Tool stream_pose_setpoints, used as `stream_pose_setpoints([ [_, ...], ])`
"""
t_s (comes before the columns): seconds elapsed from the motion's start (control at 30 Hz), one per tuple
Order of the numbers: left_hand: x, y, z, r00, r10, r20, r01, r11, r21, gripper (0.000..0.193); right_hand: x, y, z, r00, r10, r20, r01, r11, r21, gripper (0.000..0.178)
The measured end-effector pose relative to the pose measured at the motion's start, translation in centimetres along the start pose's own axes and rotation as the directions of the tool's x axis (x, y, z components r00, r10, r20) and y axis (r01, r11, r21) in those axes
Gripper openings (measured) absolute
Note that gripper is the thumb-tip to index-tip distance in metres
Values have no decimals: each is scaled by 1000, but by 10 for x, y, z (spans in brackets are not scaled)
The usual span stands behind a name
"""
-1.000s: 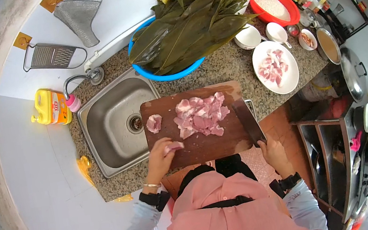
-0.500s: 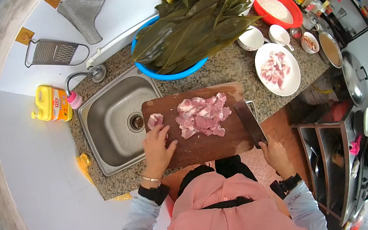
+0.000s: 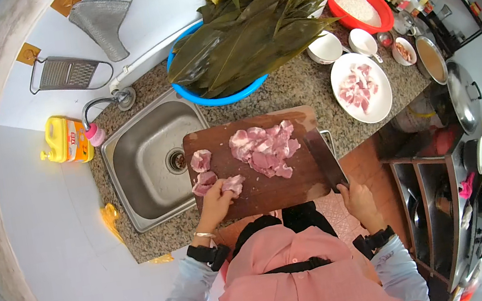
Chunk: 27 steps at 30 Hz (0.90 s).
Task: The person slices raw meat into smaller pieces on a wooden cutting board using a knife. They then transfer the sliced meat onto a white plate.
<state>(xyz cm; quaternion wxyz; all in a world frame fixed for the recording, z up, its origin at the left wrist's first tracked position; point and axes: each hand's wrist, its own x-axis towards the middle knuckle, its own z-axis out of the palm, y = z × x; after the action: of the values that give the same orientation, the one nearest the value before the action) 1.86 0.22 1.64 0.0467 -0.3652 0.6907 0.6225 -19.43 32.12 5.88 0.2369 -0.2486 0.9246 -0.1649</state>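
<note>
A wooden cutting board lies partly over the sink's edge. On its middle rests a heap of cut raw pink meat. Two separate chunks are at the board's left side. My left hand is closed at the fingertips on a small piece of raw meat, just right of the lower chunk. At the board's right side my right hand grips the handle of a cleaver. The wide dark blade lies along the board's right part, apart from the meat.
A steel sink is left of the board. Behind it, a blue basin holds large dark green leaves. Farther right stand a white plate of sliced meat, small white bowls and a red basin of white grains.
My left hand has moved down slightly and closed on a piece of meat at the board's left part. The chunks it covered now show. My right hand and the cleaver have stayed nearly still.
</note>
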Motion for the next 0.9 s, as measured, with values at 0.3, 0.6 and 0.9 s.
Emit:
stream_pose_setpoints([
  [0.3,-23,30,-29,989,-102,107,144,822,-550,54,1,0,-2,999,-38,-22,38,999,13,29],
  [0.6,-34,58,-35,985,0,175,105,799,-592,62,0,-4,-5,999,-32,-8,33,999,18,27],
  [0.9,-8,20,-23,996,-43,-75,13,931,-364,34,0,0,0,1000,-16,-6,16,1000,6,29],
])
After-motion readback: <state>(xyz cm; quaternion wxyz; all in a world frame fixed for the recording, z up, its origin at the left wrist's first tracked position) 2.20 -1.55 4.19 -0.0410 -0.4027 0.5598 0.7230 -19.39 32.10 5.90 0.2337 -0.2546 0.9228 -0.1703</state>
